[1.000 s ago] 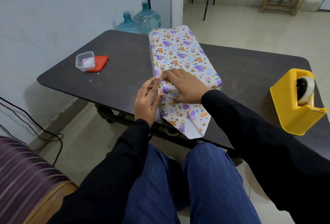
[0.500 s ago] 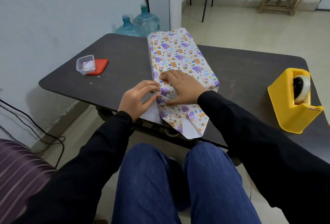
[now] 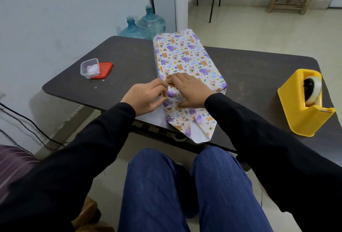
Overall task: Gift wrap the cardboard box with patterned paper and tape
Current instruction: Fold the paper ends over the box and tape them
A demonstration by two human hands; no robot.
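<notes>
The box (image 3: 187, 59), covered in white paper printed with elephants and bears, lies lengthwise on the dark table (image 3: 249, 72). At its near end the loose paper flap (image 3: 194, 122) spreads flat over the table edge, white underside showing. My right hand (image 3: 187, 91) lies flat on the near top edge of the box, fingers straight, pressing the paper down. My left hand (image 3: 146, 98) sits at the near left corner, fingers curled, pinching the side fold of paper there. The yellow tape dispenser (image 3: 303, 105) stands on the table at the right.
A small clear tub (image 3: 90, 68) sits beside its red lid (image 3: 104, 68) at the table's left. Two water jugs (image 3: 146, 26) stand on the floor behind the table. My knees are under the near table edge.
My left hand went from fingers flat against the box's left corner to curled, pinching the paper fold. My right hand stayed pressed on the box top.
</notes>
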